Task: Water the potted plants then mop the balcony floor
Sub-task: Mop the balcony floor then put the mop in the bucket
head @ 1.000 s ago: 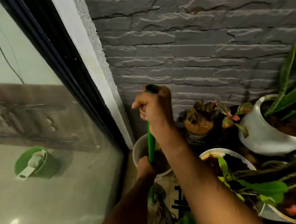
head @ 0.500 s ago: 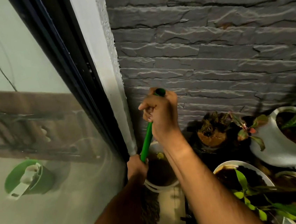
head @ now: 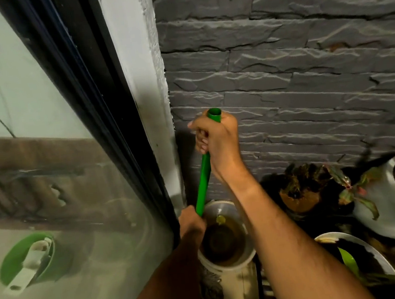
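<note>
Murky water in white pot (head: 228,263)

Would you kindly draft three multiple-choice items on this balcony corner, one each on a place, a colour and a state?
1. Where is the green mop bucket?
A. Behind the glass door, on the floor inside
B. Among the plant pots
C. Hanging on the stone wall

2. What colour is the mop handle?
A. Red
B. Green
C. White

3. How is the handle held?
A. By the right hand alone
B. By neither hand, leaning on the wall
C. By both hands, one above the other

Answers:
1. A, since it shows through the glass door at lower left.
2. B, as the shaft between the hands is bright green.
3. C, since the right hand has its grip near the top end and the left hand lower down, beside the white pot.
</note>
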The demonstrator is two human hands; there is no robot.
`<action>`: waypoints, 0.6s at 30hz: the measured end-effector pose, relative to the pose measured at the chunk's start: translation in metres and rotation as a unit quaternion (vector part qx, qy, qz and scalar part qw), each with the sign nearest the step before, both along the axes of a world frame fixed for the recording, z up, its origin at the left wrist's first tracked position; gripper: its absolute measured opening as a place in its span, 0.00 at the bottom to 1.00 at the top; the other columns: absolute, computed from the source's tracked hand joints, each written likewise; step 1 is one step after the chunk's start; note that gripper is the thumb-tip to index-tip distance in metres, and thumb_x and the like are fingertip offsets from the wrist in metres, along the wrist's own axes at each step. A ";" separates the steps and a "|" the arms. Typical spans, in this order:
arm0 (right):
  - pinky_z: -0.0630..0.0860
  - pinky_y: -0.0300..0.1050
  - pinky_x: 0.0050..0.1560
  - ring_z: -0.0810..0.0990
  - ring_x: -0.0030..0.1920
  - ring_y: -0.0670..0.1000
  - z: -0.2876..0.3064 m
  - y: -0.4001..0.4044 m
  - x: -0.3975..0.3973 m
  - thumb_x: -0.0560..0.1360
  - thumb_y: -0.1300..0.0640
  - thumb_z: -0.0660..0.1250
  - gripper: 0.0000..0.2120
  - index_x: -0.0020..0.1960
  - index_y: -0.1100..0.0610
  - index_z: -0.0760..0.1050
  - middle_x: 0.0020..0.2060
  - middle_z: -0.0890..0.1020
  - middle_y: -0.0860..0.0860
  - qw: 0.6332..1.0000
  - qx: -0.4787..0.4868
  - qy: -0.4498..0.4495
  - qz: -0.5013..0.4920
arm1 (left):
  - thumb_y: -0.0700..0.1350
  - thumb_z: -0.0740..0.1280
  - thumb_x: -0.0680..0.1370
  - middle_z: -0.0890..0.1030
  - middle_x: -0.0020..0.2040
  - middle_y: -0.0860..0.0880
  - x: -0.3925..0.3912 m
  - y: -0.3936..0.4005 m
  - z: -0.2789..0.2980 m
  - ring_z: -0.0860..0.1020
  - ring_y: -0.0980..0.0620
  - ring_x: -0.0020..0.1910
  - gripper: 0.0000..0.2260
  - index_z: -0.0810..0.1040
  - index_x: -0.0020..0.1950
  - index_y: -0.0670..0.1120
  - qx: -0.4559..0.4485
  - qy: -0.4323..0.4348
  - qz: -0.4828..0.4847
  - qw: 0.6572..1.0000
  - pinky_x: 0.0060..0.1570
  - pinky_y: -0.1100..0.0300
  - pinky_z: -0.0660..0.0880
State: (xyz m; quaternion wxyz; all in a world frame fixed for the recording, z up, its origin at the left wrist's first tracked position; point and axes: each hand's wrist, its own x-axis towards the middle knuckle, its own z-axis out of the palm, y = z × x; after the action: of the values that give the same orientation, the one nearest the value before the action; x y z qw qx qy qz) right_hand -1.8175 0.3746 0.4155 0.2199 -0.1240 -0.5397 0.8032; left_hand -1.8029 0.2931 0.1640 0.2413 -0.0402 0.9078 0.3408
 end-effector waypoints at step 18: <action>0.73 0.35 0.45 0.77 0.40 0.39 -0.067 0.008 -0.076 0.83 0.59 0.60 0.08 0.59 0.61 0.74 0.41 0.78 0.43 0.952 0.303 0.018 -0.045 | 0.56 0.75 0.68 0.83 0.50 0.44 -0.061 -0.007 -0.003 0.82 0.45 0.51 0.21 0.81 0.55 0.44 0.014 0.011 0.020 1.000 0.51 0.53 0.80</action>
State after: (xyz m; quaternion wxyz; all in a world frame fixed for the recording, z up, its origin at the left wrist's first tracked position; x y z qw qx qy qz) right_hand -1.8935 0.3830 0.3480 0.2921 -0.0615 -0.7473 0.5936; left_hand -1.8639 0.2865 0.1609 0.2248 -0.0508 0.9047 0.3583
